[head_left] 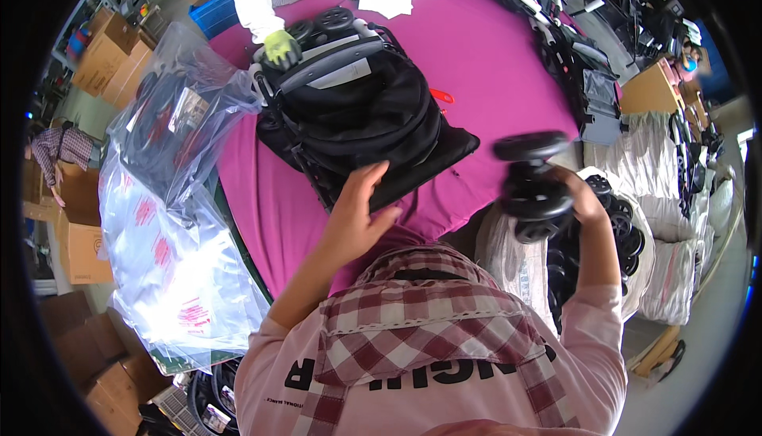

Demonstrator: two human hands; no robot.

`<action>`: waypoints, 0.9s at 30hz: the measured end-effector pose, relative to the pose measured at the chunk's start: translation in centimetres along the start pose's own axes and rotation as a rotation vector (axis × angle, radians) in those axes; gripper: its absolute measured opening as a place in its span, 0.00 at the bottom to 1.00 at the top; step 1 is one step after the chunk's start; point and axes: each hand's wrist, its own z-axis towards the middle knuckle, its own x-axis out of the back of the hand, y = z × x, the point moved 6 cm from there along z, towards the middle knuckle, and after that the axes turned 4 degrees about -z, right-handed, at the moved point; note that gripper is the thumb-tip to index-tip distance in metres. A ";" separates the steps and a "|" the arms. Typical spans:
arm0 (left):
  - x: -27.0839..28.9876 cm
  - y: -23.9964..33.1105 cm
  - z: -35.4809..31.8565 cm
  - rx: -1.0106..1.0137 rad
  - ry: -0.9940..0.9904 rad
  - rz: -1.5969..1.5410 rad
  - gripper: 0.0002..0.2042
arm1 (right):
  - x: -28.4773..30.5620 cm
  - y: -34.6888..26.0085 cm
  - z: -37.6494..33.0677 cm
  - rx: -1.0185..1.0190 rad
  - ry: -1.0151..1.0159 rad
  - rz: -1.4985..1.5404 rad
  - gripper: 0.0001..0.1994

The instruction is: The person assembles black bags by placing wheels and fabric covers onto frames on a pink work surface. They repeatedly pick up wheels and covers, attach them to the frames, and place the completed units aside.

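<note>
My left hand [359, 212] lies flat, fingers [367, 176] spread, on the near edge of the folded black fabric stroller [365, 111] on the bench under a magenta cloth [492, 63]. My right hand [578, 198] is closed on a black plastic double-wheel assembly [533, 186], held up off the bench's right edge. Across, another person's yellow-green gloved hand [282, 47] grips the stroller's far end. Clear plastic bags [171, 222] pile at my left.

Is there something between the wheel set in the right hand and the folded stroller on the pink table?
Nothing visible stands between them. The right hand holds the wheel set off the table's near right edge, and only bare pink cloth lies between it and the stroller. The left hand rests on the stroller's near edge.
</note>
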 end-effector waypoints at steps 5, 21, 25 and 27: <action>-1.2 6.6 3.6 -0.625 0.038 0.104 0.30 | -14.3 -7.1 6.7 0.093 -0.597 -0.467 0.22; 6.9 -20.1 8.3 0.790 1.017 -0.714 0.21 | -14.6 -4.5 36.0 -0.192 -0.057 0.855 0.15; 5.1 -26.4 8.3 0.641 0.677 -0.405 0.20 | -14.6 4.8 41.6 -0.376 0.063 0.497 0.18; 5.5 -25.5 9.2 0.631 0.687 -0.401 0.18 | -13.7 0.8 40.6 -0.141 0.164 0.132 0.21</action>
